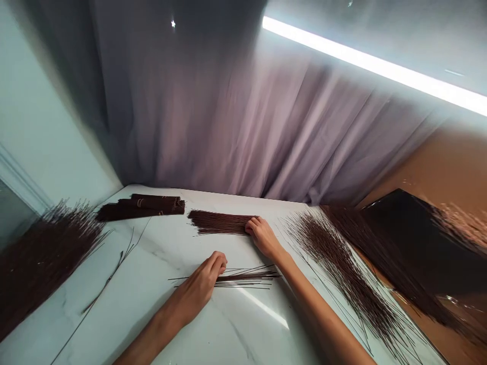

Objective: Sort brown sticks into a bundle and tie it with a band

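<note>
My left hand (207, 276) hovers low over a small loose spread of thin dark brown sticks (249, 277), which look like incense sticks. Its fingers are curled together in a pinch, and what lies between them is hidden. Farther back, my right hand (262, 234) has its fingers bent around the right end of a flat row of the same sticks (218, 222). That row lies crosswise on the white marbled table (243, 329). The fingertips of the right hand are partly hidden.
Banded brown bundles (152, 205) lie at the back left. A large stick pile (49, 253) fills the left edge, near a few stray sticks (110, 279). Another loose pile (342, 268) spreads at the right, beside a dark sheet (411, 243). A grey curtain (213, 126) hangs behind.
</note>
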The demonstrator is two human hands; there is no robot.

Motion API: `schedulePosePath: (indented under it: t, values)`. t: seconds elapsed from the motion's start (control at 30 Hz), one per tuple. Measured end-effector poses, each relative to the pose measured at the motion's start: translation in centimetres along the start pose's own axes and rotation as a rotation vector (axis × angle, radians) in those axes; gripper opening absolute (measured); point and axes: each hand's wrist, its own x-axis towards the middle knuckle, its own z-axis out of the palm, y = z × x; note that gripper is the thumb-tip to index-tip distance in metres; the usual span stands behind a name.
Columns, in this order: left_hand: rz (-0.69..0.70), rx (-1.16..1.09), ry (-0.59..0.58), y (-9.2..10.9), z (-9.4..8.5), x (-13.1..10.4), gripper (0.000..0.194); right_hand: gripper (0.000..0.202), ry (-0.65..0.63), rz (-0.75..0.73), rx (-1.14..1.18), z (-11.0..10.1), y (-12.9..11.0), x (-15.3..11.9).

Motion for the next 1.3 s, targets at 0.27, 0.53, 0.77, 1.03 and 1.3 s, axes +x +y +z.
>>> schedulePosePath:
  t: [0.27, 0.53, 0.77, 1.03, 1.3]
  values:
    - [-0.251, -0.27, -0.012, 0.7, -1.1, 0.6, 0.028, 0.028, 0.057, -0.028, 0.071, -2.2, -0.2, -0.5]
    - [-0.47, -0.591, 0.041, -1.0, 0.3, 1.3, 0.032, 0.01, 0.27, 0.171, 0.336, -8.1, -3.2, -5.4]
    - [-0.495, -0.939, 0.073, -1.1, 1.7, 1.5, 0.03, 0.015, 0.178, 0.295, 0.5, -6.3, -10.6, -9.1]
    - [-0.538, -0.951, 0.053, -0.9, 1.7, 1.9, 0.041, 0.016, 0.239, 0.289, 0.458, -4.8, -11.1, -9.1]
    - [-0.517, -0.92, 0.164, -0.5, 1.6, 2.1, 0.038, 0.019, 0.265, 0.274, 0.431, -3.3, -11.5, -9.6]
